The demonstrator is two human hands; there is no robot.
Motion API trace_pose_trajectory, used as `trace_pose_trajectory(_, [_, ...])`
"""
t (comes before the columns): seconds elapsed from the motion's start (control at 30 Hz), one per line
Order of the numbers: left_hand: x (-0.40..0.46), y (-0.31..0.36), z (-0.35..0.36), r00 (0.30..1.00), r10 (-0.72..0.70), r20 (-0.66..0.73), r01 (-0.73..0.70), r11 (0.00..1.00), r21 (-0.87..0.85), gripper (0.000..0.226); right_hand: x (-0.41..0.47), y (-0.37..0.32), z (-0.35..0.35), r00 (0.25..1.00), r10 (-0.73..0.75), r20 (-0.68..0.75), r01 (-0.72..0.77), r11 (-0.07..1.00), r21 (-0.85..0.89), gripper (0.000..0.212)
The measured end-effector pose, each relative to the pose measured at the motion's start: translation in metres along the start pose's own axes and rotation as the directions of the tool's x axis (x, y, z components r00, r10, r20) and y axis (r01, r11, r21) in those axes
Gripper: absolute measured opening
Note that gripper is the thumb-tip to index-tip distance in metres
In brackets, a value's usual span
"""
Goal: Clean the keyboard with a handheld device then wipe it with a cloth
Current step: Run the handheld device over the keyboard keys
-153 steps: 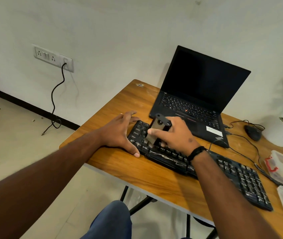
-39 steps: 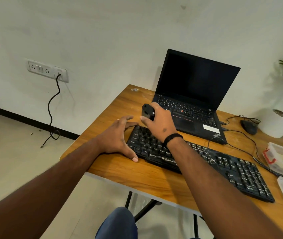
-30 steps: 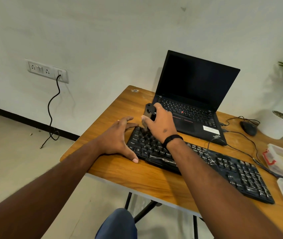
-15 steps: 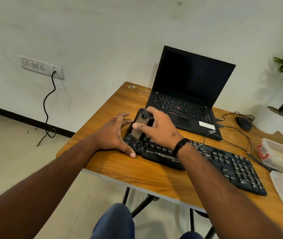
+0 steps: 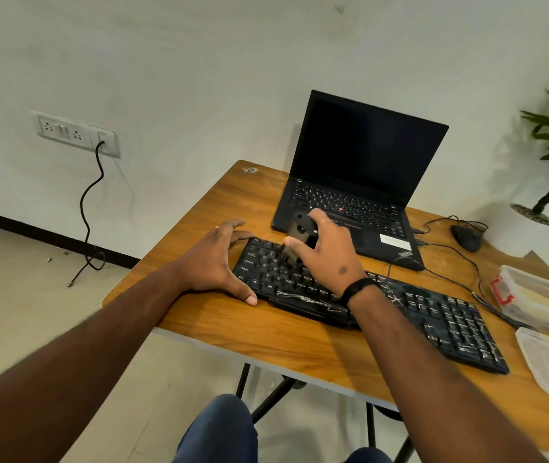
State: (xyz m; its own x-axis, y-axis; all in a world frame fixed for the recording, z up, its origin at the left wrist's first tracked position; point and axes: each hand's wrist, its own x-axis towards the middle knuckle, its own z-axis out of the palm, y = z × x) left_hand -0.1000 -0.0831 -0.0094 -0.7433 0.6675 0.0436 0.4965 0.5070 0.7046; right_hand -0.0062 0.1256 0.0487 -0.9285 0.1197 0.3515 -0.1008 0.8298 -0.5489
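At frame centre, right hand [image 5: 325, 252] grips the device [image 5: 300, 233], nozzle down on the keyboard's [image 5: 433, 315] left end. Left hand [image 5: 218, 260] lies spread, fingers straight, bracing that same end on the worktop [image 5: 266, 332]. Keyboard's long axis runs from centre toward lower right; uncleaned keys likely lie that way, nearer the right hand. No cloth visible.
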Motion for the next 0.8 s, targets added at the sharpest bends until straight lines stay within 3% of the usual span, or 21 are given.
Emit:
trace_pose_trajectory(0.07, [0.0,0.002,0.001,1.0,-0.005,0.001,0.005,1.0,0.011,0.16,0.004,0.011,-0.004,0.986,0.078,-0.145,-0.07,0.996,0.057,0.028])
trace_pose_trajectory(0.13, [0.001,0.005,0.003,1.0,-0.015,0.004,0.015,0.999,0.045,0.163,0.007,0.016,-0.01,0.935,0.203,-0.289,-0.121,0.953,0.279,0.019])
trace_pose_trajectory(0.2, [0.003,0.007,0.008,1.0,-0.017,-0.002,0.017,0.997,0.077,0.167,0.009,0.02,-0.013,0.902,0.262,-0.344,-0.107,0.907,0.408,0.017])
trace_pose_trajectory(0.27, [0.005,0.008,0.013,1.0,-0.01,-0.02,0.012,0.996,0.084,0.165,0.008,0.017,-0.011,0.953,0.218,-0.213,-0.121,0.912,0.391,0.018])
trace_pose_trajectory(0.37, [0.005,0.007,0.015,0.999,0.003,-0.041,0.001,0.996,0.087,0.163,0.007,0.014,0.006,0.998,0.061,0.019,-0.063,0.979,0.194,0.024])
trace_pose_trajectory(0.5, [0.004,0.007,0.015,0.999,-0.006,-0.049,0.011,0.995,0.098,0.161,0.023,0.016,0.005,0.992,0.099,-0.08,-0.094,0.993,0.069,0.031])
trace_pose_trajectory(0.63, [0.005,0.008,0.014,0.999,0.008,-0.051,-0.003,0.996,0.091,0.159,0.025,0.007,0.001,0.994,0.07,-0.089,-0.052,0.979,0.195,0.032])
trace_pose_trajectory(0.73, [0.006,0.007,0.014,0.998,0.029,-0.047,-0.025,0.996,0.083,0.157,0.016,0.003,0.003,0.989,0.024,0.144,-0.065,0.955,0.289,0.03])
trace_pose_trajectory(0.8, [0.006,0.007,0.014,0.998,0.031,-0.054,-0.027,0.997,0.071,0.155,0.016,0.006,0.004,0.979,0.022,0.203,-0.074,0.965,0.25,0.034])
